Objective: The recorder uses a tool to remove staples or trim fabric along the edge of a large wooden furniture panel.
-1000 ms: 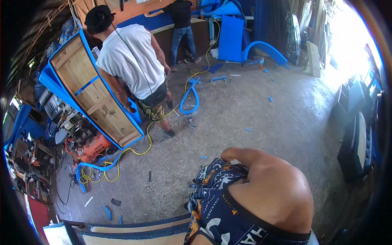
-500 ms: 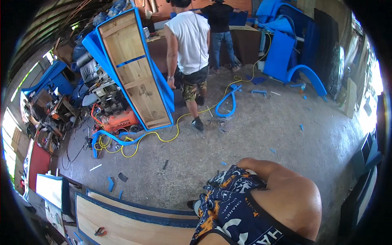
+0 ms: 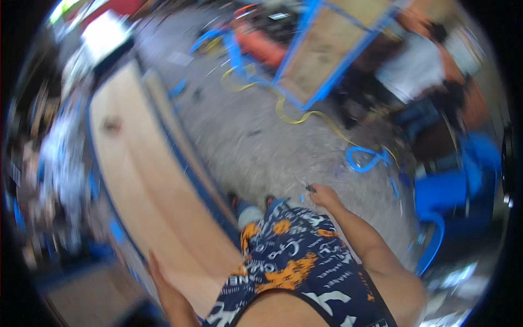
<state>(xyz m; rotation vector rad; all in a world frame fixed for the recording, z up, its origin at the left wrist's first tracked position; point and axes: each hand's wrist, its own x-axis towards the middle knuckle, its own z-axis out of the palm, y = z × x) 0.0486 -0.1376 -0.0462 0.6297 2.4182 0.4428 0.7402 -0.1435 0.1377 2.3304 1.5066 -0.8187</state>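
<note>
A long wooden panel (image 3: 163,201) with a dark blue padded edge lies at my left side. My left hand (image 3: 159,278) is at the panel's outer edge near me, its fingers stretched out along it and blurred. Away from my body, over the floor, my right hand (image 3: 325,196) is closed around a small dark tool (image 3: 310,188); a thin tip seems to stick out of it, but blur hides its kind. Toward the panel's far end rests a small dark and reddish tool (image 3: 111,125), too smeared to name.
A blue-edged wooden frame (image 3: 321,52) stands beyond, next to an orange air compressor (image 3: 259,41). A yellow hose (image 3: 294,120) crosses the concrete floor by a blue foam loop (image 3: 364,159). A person in a white top (image 3: 417,65) is at the far right. Blue foam pieces (image 3: 441,191) stand right.
My view has swung left and down, bringing the wooden panel nearer the middle. Both my hands have come into sight, the right one with the small dark tool.
</note>
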